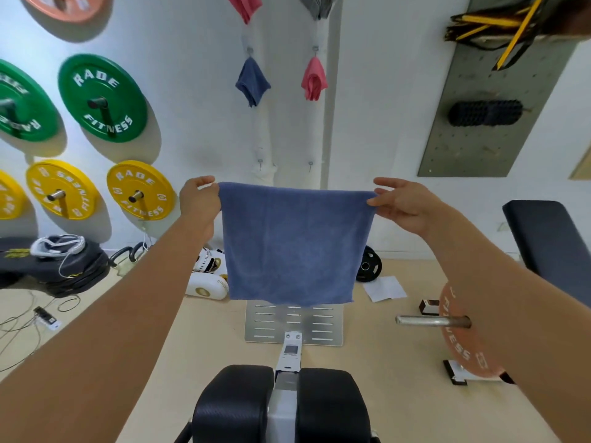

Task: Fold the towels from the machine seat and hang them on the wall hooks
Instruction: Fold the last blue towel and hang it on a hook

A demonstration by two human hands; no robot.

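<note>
Gym wall; towel (292, 244) (blue) between hands (295, 199).

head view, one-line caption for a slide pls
Left hand and right hand hold a blue towel spread below the wall hooks.

The held blue towel (292, 243) hides the upper part of the metal footplate (293, 324) and part of the white pads (209, 276) on the floor. The top edge cuts off the upper pink towel (244, 6) and the grey towel (318, 6). The left edge cuts off one green plate (22, 103). The bottom edge cuts off the machine seat (281, 407).
</note>
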